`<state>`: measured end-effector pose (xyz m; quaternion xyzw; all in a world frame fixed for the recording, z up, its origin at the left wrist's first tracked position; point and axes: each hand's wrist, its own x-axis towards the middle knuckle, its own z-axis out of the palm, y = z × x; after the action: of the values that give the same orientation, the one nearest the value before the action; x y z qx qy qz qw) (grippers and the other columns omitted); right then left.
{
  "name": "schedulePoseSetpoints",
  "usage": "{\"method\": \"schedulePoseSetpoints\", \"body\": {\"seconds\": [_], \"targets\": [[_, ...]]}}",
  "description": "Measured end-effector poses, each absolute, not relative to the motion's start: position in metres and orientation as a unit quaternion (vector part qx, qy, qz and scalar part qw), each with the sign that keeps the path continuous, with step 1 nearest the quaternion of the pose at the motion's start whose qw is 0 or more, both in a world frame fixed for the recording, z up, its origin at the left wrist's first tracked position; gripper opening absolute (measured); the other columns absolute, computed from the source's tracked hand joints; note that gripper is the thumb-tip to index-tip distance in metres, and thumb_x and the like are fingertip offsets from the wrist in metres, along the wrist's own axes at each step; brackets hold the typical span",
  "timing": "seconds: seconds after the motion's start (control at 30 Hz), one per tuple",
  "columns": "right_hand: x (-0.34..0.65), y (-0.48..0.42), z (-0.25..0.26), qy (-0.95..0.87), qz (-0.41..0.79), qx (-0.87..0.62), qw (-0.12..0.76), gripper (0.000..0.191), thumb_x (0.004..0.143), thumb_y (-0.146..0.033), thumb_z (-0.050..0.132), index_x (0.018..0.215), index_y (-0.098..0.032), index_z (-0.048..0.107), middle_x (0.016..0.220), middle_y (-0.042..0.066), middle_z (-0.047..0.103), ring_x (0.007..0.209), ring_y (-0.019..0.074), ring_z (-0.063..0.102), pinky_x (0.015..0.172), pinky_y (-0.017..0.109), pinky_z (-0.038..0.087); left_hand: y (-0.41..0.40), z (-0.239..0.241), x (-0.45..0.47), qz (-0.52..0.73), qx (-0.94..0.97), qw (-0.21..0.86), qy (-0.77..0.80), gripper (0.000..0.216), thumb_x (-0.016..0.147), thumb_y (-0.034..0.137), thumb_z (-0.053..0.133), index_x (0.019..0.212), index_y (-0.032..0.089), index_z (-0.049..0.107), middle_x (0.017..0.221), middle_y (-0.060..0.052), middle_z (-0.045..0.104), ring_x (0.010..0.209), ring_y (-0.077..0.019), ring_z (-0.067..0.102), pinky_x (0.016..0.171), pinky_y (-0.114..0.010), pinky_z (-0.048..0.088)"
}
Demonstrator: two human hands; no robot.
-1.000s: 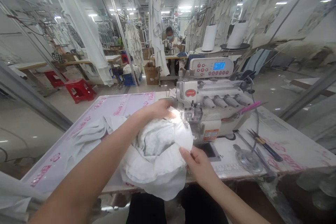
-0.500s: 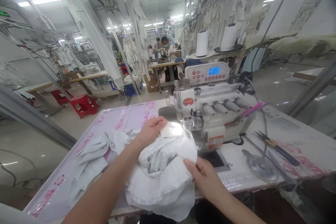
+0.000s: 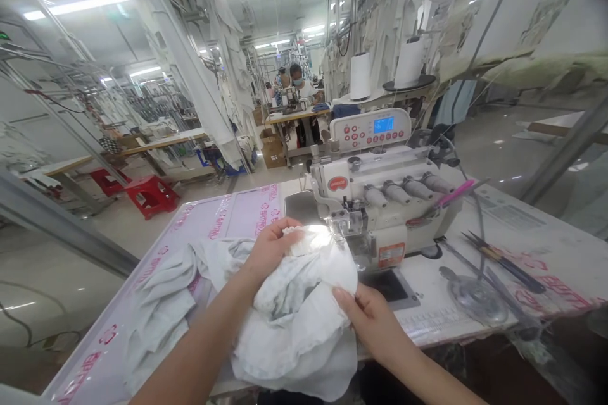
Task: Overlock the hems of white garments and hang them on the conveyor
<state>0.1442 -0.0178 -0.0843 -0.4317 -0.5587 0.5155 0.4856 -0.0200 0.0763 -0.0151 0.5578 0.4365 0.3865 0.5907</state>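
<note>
A bunched white garment [image 3: 304, 323] lies over the front of the sewing table, its upper edge under the needle area of a white overlock sewing machine [image 3: 332, 186]. My left hand [image 3: 275, 243] grips the cloth just left of the presser foot, with fingers and thumb closed on it. On the right edge of the garment, my right hand [image 3: 368, 316] pinches the fabric between thumb and fingers, below and in front of the needle. The machine's lamp lights the cloth brightly at the needle. Folds hide part of the left fingertips.
Black-handled tweezers [image 3: 503, 261] and a clear round dish [image 3: 477, 297] lie to the machine's right. Thread cones [image 3: 361, 76] stand behind the control panel [image 3: 370, 130]. A red stool [image 3: 151, 195] is on the floor at left. Another person [image 3: 304, 88] sits at a machine farther back.
My left hand has shifted slightly left and down, its fingers lying farther over the cloth. My right hand keeps its pinch on the garment edge. The view has moved a little.
</note>
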Motion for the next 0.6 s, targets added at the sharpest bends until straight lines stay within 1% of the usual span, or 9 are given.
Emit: {"method": "schedulePoseSetpoints", "body": {"seconds": [0.1,0.2,0.27,0.37,0.43,0.5,0.6], "targets": [[0.144,-0.018,-0.083,-0.561,0.521,-0.428,0.480,0.036,0.082,-0.044,0.041,0.069,-0.012,0.051,0.065,0.003,0.049,0.062,0.0148,0.042,0.056,0.025,0.034,0.070,-0.010,-0.019,0.395,0.507,0.636,0.427,0.021,0.066,0.028,0.064,0.080,0.018,0.052,0.060,0.004,0.055,0.048,-0.0066,0.048,0.048,-0.017,0.036],[0.145,-0.018,-0.082,-0.563,0.520,-0.430,0.478,0.036,0.082,-0.045,0.041,0.067,-0.012,0.049,0.063,0.002,0.047,0.061,0.0142,0.040,0.056,0.024,0.033,0.067,-0.006,-0.021,0.389,0.499,0.648,0.423,0.021,0.067,0.027,0.064,0.080,0.017,0.052,0.060,0.004,0.054,0.049,-0.0067,0.049,0.049,-0.018,0.037],[0.145,-0.019,-0.081,-0.563,0.515,-0.436,0.478,0.036,0.081,-0.044,0.041,0.066,-0.012,0.048,0.063,0.002,0.046,0.061,0.0141,0.039,0.056,0.024,0.033,0.067,-0.005,-0.023,0.367,0.522,0.634,0.436,0.022,0.067,0.030,0.064,0.081,0.017,0.052,0.061,0.003,0.053,0.050,-0.0068,0.048,0.049,-0.018,0.037],[0.145,-0.018,-0.082,-0.562,0.514,-0.439,0.477,0.035,0.082,-0.044,0.041,0.067,-0.012,0.048,0.064,0.002,0.046,0.062,0.0145,0.040,0.056,0.024,0.034,0.066,-0.007,-0.025,0.338,0.568,0.574,0.483,0.026,0.066,0.035,0.064,0.080,0.017,0.054,0.059,0.002,0.051,0.048,-0.0066,0.046,0.046,-0.018,0.035],[0.145,-0.018,-0.084,-0.558,0.519,-0.432,0.481,0.035,0.082,-0.043,0.041,0.069,-0.012,0.050,0.065,0.002,0.048,0.062,0.0146,0.041,0.057,0.024,0.034,0.065,-0.009,-0.024,0.340,0.580,0.541,0.504,0.027,0.065,0.038,0.064,0.079,0.017,0.055,0.059,0.002,0.051,0.047,-0.0064,0.046,0.045,-0.017,0.033],[0.145,-0.017,-0.085,-0.555,0.520,-0.428,0.488,0.034,0.082,-0.043,0.041,0.069,-0.012,0.050,0.066,0.002,0.048,0.062,0.0146,0.041,0.057,0.024,0.035,0.063,-0.011,-0.021,0.356,0.569,0.539,0.508,0.027,0.066,0.038,0.064,0.081,0.017,0.056,0.060,0.002,0.052,0.048,-0.0070,0.047,0.045,-0.017,0.034],[0.145,-0.017,-0.087,-0.555,0.519,-0.426,0.491,0.034,0.082,-0.043,0.042,0.070,-0.012,0.051,0.066,0.002,0.049,0.063,0.0147,0.042,0.058,0.024,0.035,0.059,-0.014,-0.017,0.399,0.519,0.581,0.483,0.025,0.067,0.035,0.063,0.084,0.018,0.055,0.061,0.001,0.054,0.050,-0.0087,0.049,0.047,-0.019,0.036]]}}
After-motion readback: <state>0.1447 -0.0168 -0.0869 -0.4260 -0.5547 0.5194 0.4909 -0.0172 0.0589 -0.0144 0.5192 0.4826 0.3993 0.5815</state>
